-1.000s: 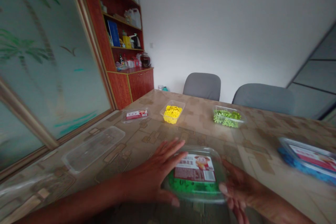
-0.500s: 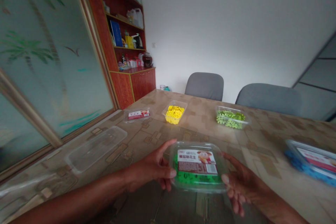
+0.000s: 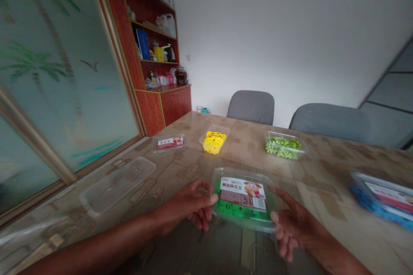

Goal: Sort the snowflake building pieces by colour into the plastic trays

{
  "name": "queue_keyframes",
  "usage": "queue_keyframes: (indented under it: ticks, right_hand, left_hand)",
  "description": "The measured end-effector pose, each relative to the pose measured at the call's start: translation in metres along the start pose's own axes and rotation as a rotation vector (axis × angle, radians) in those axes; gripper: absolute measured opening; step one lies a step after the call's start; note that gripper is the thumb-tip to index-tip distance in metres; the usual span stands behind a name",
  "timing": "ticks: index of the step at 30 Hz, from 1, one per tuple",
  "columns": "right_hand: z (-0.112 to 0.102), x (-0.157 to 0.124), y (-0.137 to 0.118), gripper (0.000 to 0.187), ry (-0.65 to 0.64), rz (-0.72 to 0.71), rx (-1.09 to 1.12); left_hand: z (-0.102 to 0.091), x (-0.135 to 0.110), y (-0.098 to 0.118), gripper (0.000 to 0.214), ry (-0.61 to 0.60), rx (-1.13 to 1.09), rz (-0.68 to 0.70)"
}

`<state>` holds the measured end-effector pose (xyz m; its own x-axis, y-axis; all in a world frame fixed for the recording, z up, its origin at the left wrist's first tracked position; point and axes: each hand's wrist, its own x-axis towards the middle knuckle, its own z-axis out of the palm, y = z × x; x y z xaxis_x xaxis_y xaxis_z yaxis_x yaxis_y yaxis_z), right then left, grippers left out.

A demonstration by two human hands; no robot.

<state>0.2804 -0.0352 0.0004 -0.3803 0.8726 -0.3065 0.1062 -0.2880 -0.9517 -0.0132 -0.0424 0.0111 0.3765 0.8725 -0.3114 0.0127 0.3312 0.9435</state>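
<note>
A lidded clear plastic container filled with green pieces is between my two hands in the head view, low in the middle. Its lid carries a white and dark red label. My left hand is closed at its left edge, thumb over the rim and fingers curled below. At the right edge, my right hand grips it with the thumb in front and the index finger along the side. The container leans, its right side a little lower. Some fingertips are hidden behind it.
Behind stand open containers of yellow pieces and light green pieces. A labelled lid and a clear lid or tray lie left. A lidded container of blue pieces is right. Grey chairs stand beyond the table.
The container's left side has risen slightly, so it now leans down to the right. My left index finger has drawn in from its stretched position along the top corner.
</note>
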Motion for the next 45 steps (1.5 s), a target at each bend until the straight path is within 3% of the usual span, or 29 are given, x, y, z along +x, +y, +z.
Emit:
queue_keyframes:
  ticks: [10, 15, 17, 19, 22, 24, 26, 28, 31, 34, 39, 45]
  right_hand:
    - [0.001, 0.000, -0.001, 0.111, -0.016, 0.040, 0.057]
    - [0.003, 0.002, 0.003, 0.113, -0.017, 0.034, 0.063]
    - [0.000, 0.002, 0.004, 0.111, 0.023, 0.019, -0.029]
    - [-0.004, 0.000, 0.002, 0.102, 0.138, -0.080, -0.246]
    - [-0.012, -0.003, -0.011, 0.081, 0.378, -0.336, -0.646]
    - [-0.014, -0.004, -0.022, 0.074, 0.446, -0.473, -0.822]
    - [-0.011, -0.001, -0.031, 0.072, 0.391, -0.570, -0.945]
    - [-0.005, 0.006, -0.035, 0.077, 0.260, -0.616, -1.062]
    - [0.002, 0.020, -0.031, 0.089, 0.067, -0.549, -1.210]
    - [0.005, 0.029, -0.027, 0.098, -0.001, -0.471, -1.286]
    - [0.010, 0.029, -0.038, 0.103, -0.021, -0.409, -1.302]
    - [0.014, 0.032, -0.048, 0.105, -0.053, -0.452, -1.231]
  left_hand:
    - [0.009, 0.002, -0.003, 0.036, 0.000, -0.289, -0.058]
    - [0.001, 0.009, -0.007, 0.037, -0.092, -0.294, -0.071]
    - [-0.005, 0.009, -0.007, 0.037, -0.122, -0.179, -0.050]
    - [-0.011, 0.007, -0.004, 0.036, -0.080, 0.084, 0.035]
    - [-0.015, 0.002, 0.011, 0.044, 0.145, 0.614, 0.304]
    - [-0.012, 0.000, 0.025, 0.057, 0.229, 0.876, 0.472]
    - [-0.006, 0.002, 0.039, 0.076, 0.135, 1.060, 0.549]
    - [0.001, 0.011, 0.050, 0.095, -0.032, 1.195, 0.551]
    - [0.008, 0.026, 0.054, 0.106, -0.188, 1.303, 0.463]
    - [0.010, 0.036, 0.049, 0.107, -0.206, 1.316, 0.424]
    - [0.010, 0.040, 0.042, 0.108, -0.152, 1.281, 0.489]
    - [0.009, 0.043, 0.039, 0.106, -0.154, 1.233, 0.571]
